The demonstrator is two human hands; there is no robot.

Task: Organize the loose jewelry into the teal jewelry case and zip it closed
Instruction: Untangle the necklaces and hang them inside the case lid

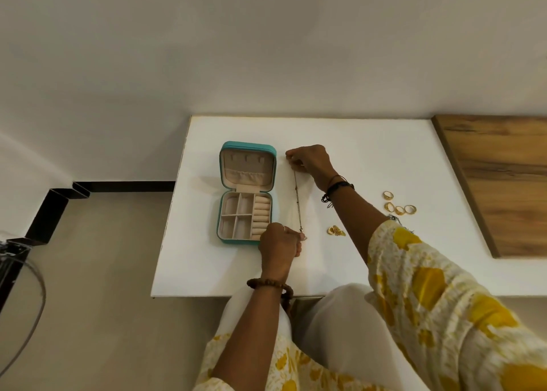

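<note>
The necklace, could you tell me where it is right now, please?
In the head view the necklace is stretched along the white table just right of the open case, pinched between the right hand and the left hand.

The case [245, 192] is lain open on the white table [370, 142], near the left edge, lid toward the wall. Just beside its right side a chain [297, 204] is stretched taut between the right hand [310, 162] and the left hand [278, 247], so that side is fenced off. Farther right, the path is crossed by the right forearm, with earrings [336, 230] and four rings [398, 205] scattered on either side of it. Bare tabletop is seen behind the case, along the near edge, and toward the wooden panel [503, 183].
</note>
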